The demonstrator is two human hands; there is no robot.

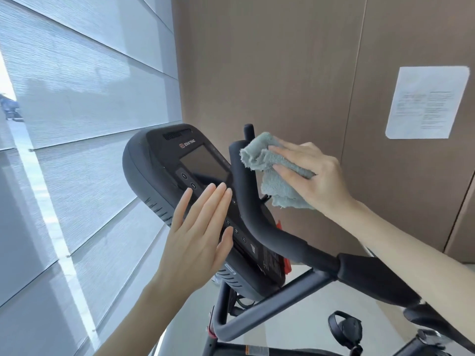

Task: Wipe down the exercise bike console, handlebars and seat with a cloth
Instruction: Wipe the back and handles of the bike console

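Observation:
The exercise bike's black console (159,170) with a dark screen fills the middle of the view, tilted. A black padded handlebar (257,217) curves up in front of it. My right hand (316,176) grips a grey-green cloth (277,170) and presses it against the upper part of that handlebar. My left hand (200,232) lies flat with fingers straight against the console's button strip, holding nothing. The seat is out of view.
A brown panelled wall (282,73) with a white paper notice (426,101) stands behind the bike. Window blinds (77,98) run along the left. A black pedal (347,330) and the frame tubes (257,312) show below, over a pale floor.

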